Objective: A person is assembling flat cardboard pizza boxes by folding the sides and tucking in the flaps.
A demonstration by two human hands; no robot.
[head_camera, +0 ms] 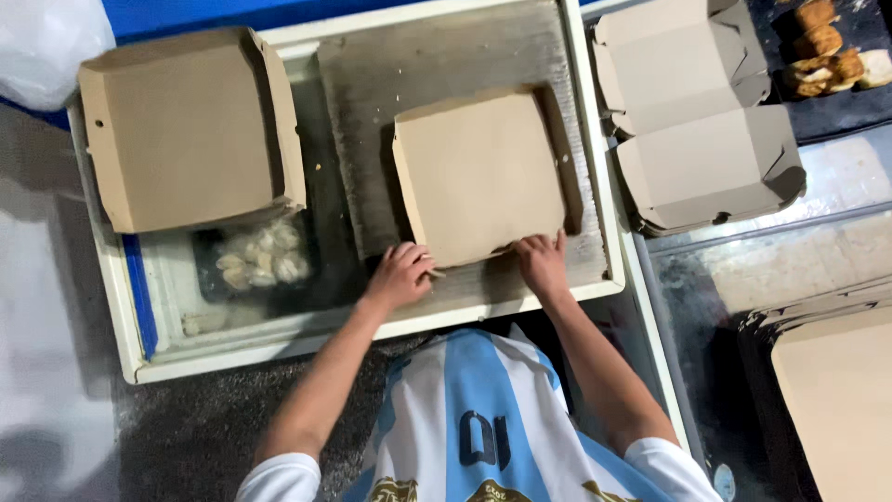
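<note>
Leaning over a white chest freezer (372,330), a person in a blue and white striped shirt (474,400) has both hands on a flat brown cardboard box (478,172). That box lies shut on the freezer's sliding lid, near the middle. The left hand (401,274) rests at the box's near left corner, with its fingers bent down and touching the edge. The right hand (542,263) lies at the near right edge, with its fingers spread flat on the cardboard. Neither hand is wrapped around the box; they just press on it.

Another shut brown box (186,130) sits on the far left part of the freezer, well apart from the hands. Under the glass below it I can see a bag of pale frozen lumps (260,256). To the right, on a counter (790,251), a stack of open brown boxes (706,112) lies unfolded. Some browned pieces of food (822,46) sit in the far right corner.
</note>
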